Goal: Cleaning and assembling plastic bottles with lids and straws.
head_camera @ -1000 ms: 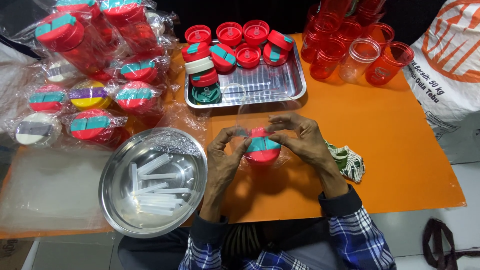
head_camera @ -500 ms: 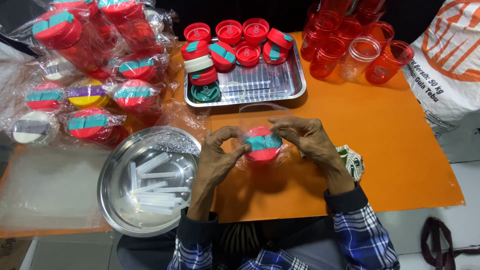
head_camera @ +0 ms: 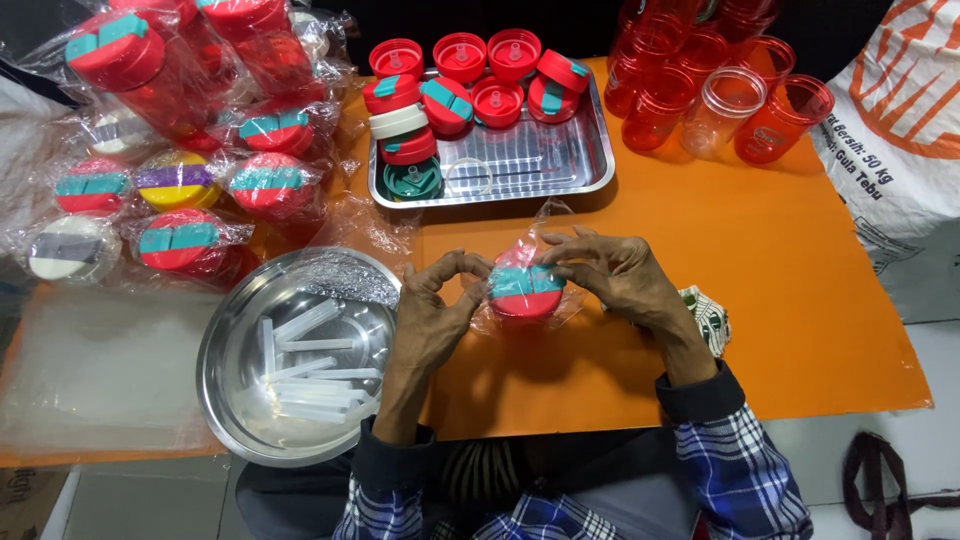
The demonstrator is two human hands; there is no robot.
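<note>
A red cup with a red and teal lid (head_camera: pixel 526 290) sits in a clear plastic bag on the orange mat (head_camera: pixel 800 310). My left hand (head_camera: pixel 432 312) pinches the bag at the cup's left side. At the top right of the cup, my right hand (head_camera: pixel 612 276) grips the bag by the lid. Both hands hold the bagged cup between them just above the mat.
A round steel bowl (head_camera: pixel 232 400) with several clear straws lies at the left. A steel tray (head_camera: pixel 592 168) of red lids stands behind. Bagged cups (head_camera: pixel 180 240) are piled at far left, empty red cups (head_camera: pixel 700 90) at back right, a white sack (head_camera: pixel 900 130) beside them.
The hands have shifted slightly on the bag around the cup; the cup stays in the same place on the mat.
</note>
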